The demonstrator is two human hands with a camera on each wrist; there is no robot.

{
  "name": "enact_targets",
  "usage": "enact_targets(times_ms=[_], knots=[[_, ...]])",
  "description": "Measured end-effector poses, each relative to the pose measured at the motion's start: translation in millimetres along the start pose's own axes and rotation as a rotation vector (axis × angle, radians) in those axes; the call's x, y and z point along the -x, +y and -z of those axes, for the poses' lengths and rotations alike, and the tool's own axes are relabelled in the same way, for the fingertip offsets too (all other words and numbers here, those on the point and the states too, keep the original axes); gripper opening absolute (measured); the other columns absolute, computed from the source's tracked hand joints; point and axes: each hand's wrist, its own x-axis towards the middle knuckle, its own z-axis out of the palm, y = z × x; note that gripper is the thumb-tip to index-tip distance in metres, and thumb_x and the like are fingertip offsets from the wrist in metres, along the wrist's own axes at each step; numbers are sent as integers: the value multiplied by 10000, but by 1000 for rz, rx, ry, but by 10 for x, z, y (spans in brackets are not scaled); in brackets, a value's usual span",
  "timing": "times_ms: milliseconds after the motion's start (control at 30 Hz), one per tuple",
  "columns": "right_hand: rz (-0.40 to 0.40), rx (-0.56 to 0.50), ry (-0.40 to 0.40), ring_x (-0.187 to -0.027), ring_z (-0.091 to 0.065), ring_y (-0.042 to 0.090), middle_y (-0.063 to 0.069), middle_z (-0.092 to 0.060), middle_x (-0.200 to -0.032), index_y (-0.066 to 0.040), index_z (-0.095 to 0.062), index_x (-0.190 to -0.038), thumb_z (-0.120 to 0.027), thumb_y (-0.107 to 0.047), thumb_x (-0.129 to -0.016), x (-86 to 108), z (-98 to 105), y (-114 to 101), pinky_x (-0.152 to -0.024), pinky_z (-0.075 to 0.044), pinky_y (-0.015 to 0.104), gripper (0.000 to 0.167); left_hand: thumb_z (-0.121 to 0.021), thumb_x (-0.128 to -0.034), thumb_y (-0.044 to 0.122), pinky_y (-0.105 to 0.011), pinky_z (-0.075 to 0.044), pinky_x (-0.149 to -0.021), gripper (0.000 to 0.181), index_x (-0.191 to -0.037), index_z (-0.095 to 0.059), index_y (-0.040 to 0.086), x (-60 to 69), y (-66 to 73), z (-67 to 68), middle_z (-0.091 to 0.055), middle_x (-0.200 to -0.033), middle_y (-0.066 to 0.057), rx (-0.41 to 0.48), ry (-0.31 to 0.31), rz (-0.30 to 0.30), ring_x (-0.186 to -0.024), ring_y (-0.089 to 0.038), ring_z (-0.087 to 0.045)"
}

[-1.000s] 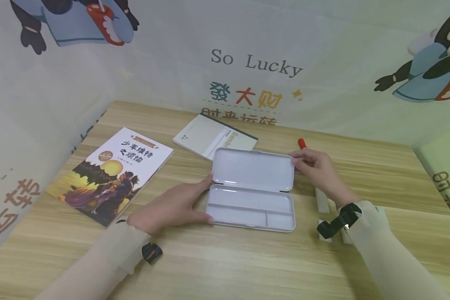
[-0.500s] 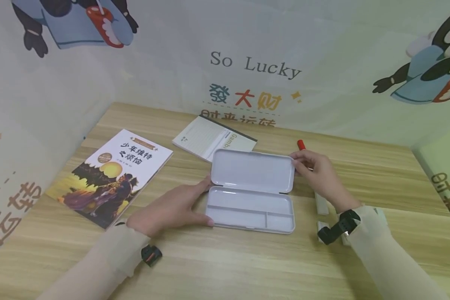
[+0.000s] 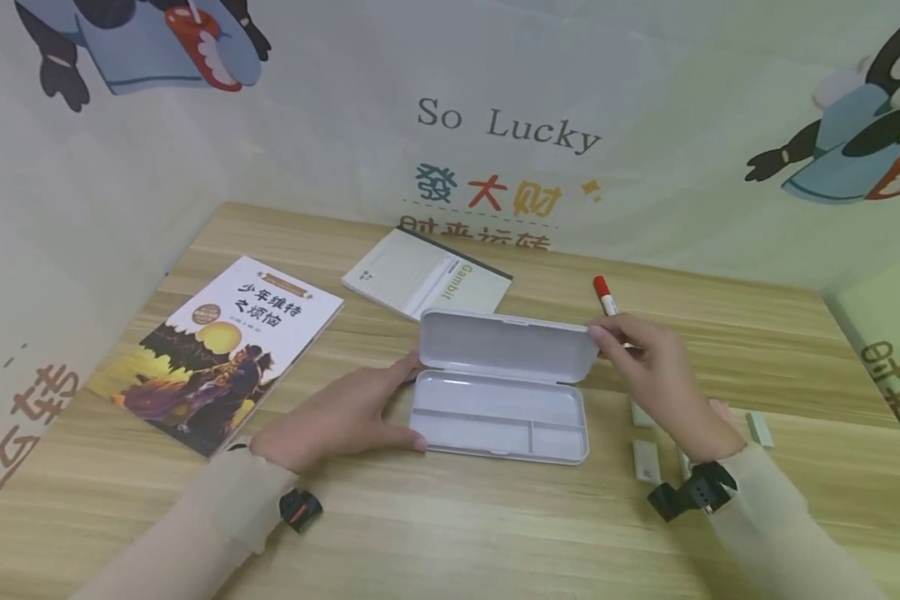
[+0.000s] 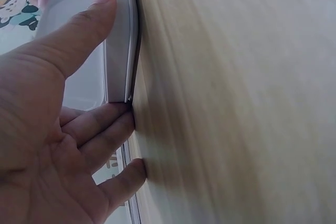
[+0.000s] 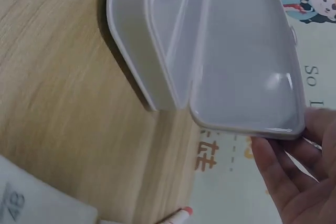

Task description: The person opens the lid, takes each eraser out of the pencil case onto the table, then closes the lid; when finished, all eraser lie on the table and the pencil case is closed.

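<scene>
A pale pencil case [image 3: 495,392] with divided compartments and nothing in them stands open in the head view. Its hinged lid [image 3: 506,346] is raised and leans back. My left hand [image 3: 337,412] holds the left end of the base, thumb at the front corner and fingers at the rear; the left wrist view shows the thumb [image 4: 86,30] along the wall. At the lid's upper right corner, my right hand [image 3: 660,375] pinches the edge, and in the right wrist view its fingers [image 5: 273,169] are at that corner.
Behind the right hand lies a red-capped marker [image 3: 604,293]. Several erasers, one [image 3: 646,462] beside the case, lie around the right wrist, partly hidden. A notepad [image 3: 431,271] sits behind the lid, and an illustrated book [image 3: 225,350] lies left. A printed curtain [image 3: 330,125] borders the table.
The lid has swung up from farther back to a steeper tilt. My right hand has moved with it, slightly toward me, uncovering more of the marker and erasers. The left hand stays put.
</scene>
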Motion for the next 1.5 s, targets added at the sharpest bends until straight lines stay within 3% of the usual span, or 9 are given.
enact_targets(times_ms=[100, 267, 433, 600, 967, 1200, 1500], knots=[[21, 5, -60, -799, -632, -64, 164, -804, -963, 15, -791, -1059, -697, -19, -984, 46, 79, -52, -710, -555, 51, 125, -898, -800, 436, -558, -488, -1170, 1070, -1651, -316, 149, 1, -8, 7, -609, -1511, -172, -5, 6, -4, -1340, -389, -630], [5, 43, -286, -906, -706, -5, 70, -819, -1085, -105, -816, -1115, -714, -128, -997, 110, 198, -116, -777, -612, 169, 158, -895, -796, 462, -539, -472, -1193, 1086, -1642, -323, 93, 9, -14, 11, -573, -1551, -164, -22, 5, 2, -1384, -377, -599], [18, 31, -489, -1207, -728, 241, 63, -769, -1288, -203, -796, -1214, -745, -230, -981, 177, 181, -111, -973, -629, 391, 240, -888, -796, 481, -543, -455, -1208, 1113, -1627, -321, 6, 19, -14, 7, -537, -1565, -220, -30, -15, 36, -1410, -406, -568], [28, 51, -597, -1414, -554, 447, 168, -622, -1500, -209, -748, -1312, -791, -333, -937, 243, 110, -127, -1119, -484, 656, 398, -882, -795, 492, -546, -448, -1214, 1125, -1634, -307, 11, 24, -12, 3, -519, -1575, -235, -28, -28, 49, -1422, -414, -554], [32, 215, -565, -1394, -562, 469, 247, -586, -1509, -28, -629, -1435, -859, -435, -851, 332, 1, -139, -1112, -502, 629, 748, -804, -780, 692, -530, -440, -1226, 1195, -1654, -288, 60, 16, 16, 9, -480, -1616, -204, -31, -65, 91, -1459, -391, -523], [26, 258, -535, -1400, -563, 450, 251, -588, -1504, 34, -590, -1448, -882, -406, -830, 377, -68, -150, -1144, -492, 601, 813, -783, -811, 686, -524, -427, -1238, 1139, -1647, -315, 70, 7, 14, 14, -474, -1626, -180, -41, -66, 86, -1478, -377, -506], [29, 297, -502, -1374, -588, 434, 240, -601, -1490, 30, -601, -1439, -898, -407, -813, 427, -117, -162, -1112, -524, 583, 820, -814, -816, 623, -509, -422, -1245, 1112, -1631, -336, 37, -4, 46, 7, -472, -1625, -186, -53, -59, 75, -1486, -369, -498]])
